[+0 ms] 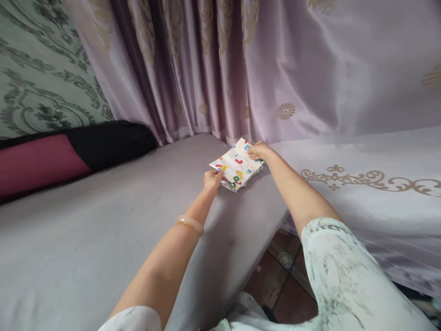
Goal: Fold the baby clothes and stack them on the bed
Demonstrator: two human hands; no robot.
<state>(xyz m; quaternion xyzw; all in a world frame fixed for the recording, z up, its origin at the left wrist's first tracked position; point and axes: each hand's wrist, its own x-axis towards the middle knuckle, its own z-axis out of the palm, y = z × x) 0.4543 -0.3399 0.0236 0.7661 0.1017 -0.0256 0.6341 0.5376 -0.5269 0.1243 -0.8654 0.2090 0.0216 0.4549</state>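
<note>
A folded white cloth (237,161) printed with colourful letter shapes lies at the far corner of a grey-covered bed or bench (165,197). Its near edge shows several uneven layers. My left hand (213,178) pinches the cloth's left near corner, thumb and fingers closed on it. At the right edge, my right hand (258,151) grips the cloth, its fingers resting over the top. A pale bangle (190,224) circles my left wrist.
A long black and maroon cushion (113,142) lies along the patterned wall (44,69) at the left. Purple curtains (227,69) hang behind the corner. White fabric with brown scrollwork (361,170) covers the right side, and dark floor tiles (292,289) show below.
</note>
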